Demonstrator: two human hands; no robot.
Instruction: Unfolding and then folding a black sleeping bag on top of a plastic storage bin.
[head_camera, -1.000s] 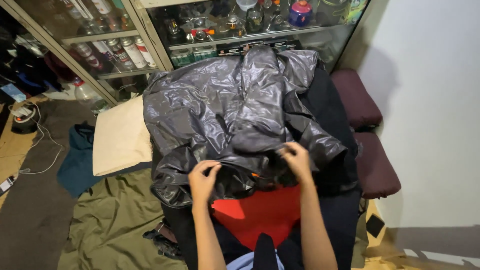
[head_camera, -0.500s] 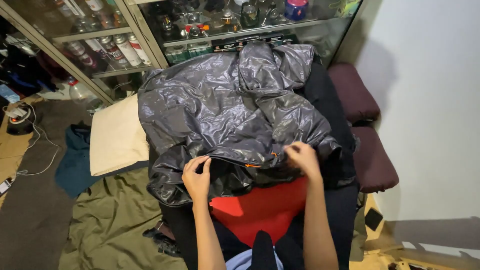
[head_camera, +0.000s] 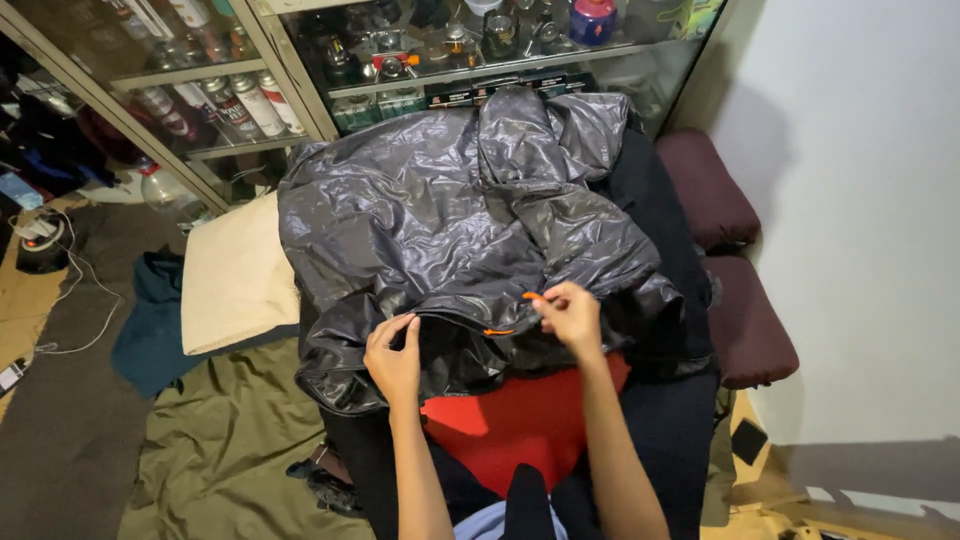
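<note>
Jacket: shiny black puffer jacket lies spread over dark clothes and a red garment.
Change: your right hand has slid right along the hem, now pinching the orange zip pull.
Left hand: grips the jacket hem.
Cabinet: glass cabinet behind holds cans and bottles.

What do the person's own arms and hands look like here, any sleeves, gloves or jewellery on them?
Both forearms are bare up to the bottom edge of the picture: no sleeves show. The left hand and the right hand wear no gloves, and no rings, watch or bracelet can be seen. The fingers look slim, with short nails. No markings show on either arm.
</note>
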